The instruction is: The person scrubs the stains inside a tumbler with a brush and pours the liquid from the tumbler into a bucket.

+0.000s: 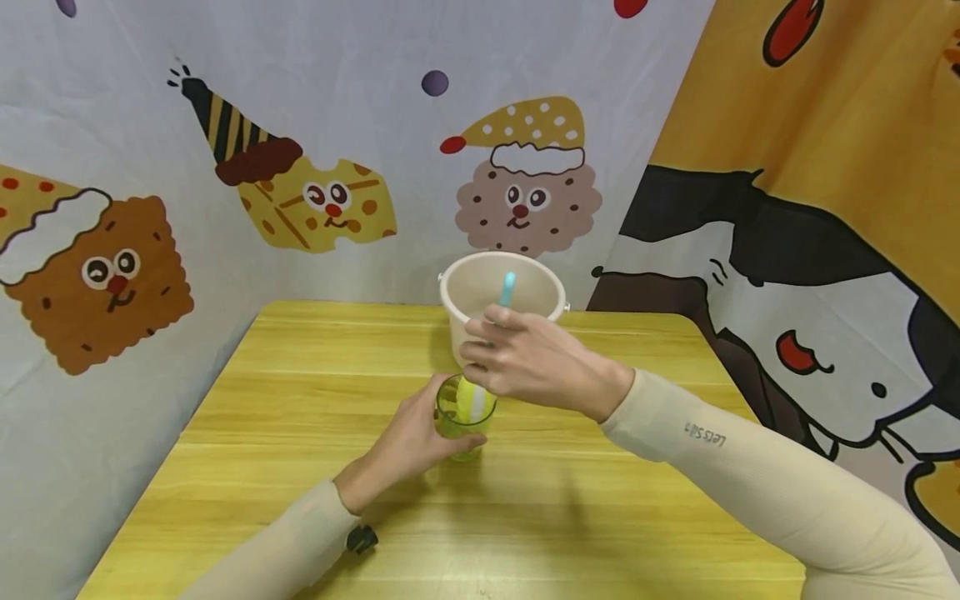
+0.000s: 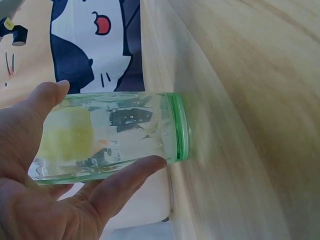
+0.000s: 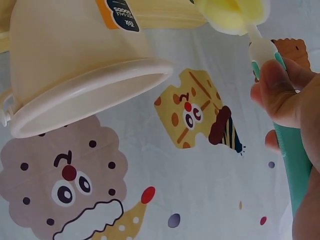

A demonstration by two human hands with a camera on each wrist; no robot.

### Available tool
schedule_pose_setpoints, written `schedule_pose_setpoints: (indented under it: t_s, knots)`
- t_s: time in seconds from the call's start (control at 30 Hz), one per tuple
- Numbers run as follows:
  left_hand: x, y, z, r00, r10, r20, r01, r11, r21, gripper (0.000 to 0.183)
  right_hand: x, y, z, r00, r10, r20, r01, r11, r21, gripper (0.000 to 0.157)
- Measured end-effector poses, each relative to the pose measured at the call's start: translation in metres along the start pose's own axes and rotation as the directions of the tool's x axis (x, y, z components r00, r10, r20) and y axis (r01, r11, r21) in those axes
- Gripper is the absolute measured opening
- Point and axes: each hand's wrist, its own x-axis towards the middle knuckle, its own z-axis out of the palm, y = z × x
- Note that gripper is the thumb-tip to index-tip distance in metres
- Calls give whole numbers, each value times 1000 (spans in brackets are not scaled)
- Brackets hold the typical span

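Green glass (image 1: 463,415) upright on the wooden table (image 1: 300,433), with a sponge brush (image 1: 506,289) dipped into it.

Gripped low around its side by the left hand (image 1: 408,446), thumb and fingers (image 2: 125,180) curled on the clear green wall, base flat against the tabletop. Yellow sponge head (image 2: 67,135) visible inside the glass, white neck rising from the rim, teal handle (image 3: 295,170) pinched between the fingertips of the right hand (image 1: 525,358) just above the glass. Just behind both hands, a cream bucket (image 1: 501,292) standing at the far edge of the table, close to the cartoon-printed backdrop (image 1: 315,200). Beige sleeves (image 1: 750,475) on both arms.
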Motion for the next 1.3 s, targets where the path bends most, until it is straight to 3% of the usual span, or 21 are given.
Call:
schedule_pose_setpoints:
  t_s: [0.4, 0.63, 0.9, 1.17, 1.3]
  knots:
    - [-1, -1, 0, 1000, -11, 1, 11, 1000, 5, 88, -1, 2, -1, 999, 28, 25, -29, 998, 52, 37]
    - [0, 1, 0, 1000, -22, -4, 22, 1000, 11, 89, -2, 4, 6, 999, 48, 22, -50, 992, 120, 26]
    - [0, 1, 1, 999, -46, -4, 46, 999, 14, 89, -5, 6, 10, 996, 68, 49, -76, 977, 199, 30]
    - [0, 3, 1, 998, -65, 2, 65, 998, 3, 88, -8, 5, 14, 988, 119, 96, -143, 940, 310, 44]
    - [1, 2, 1, 998, -64, -2, 64, 998, 1, 88, -10, 5, 16, 983, 151, 108, -180, 918, 354, 44]
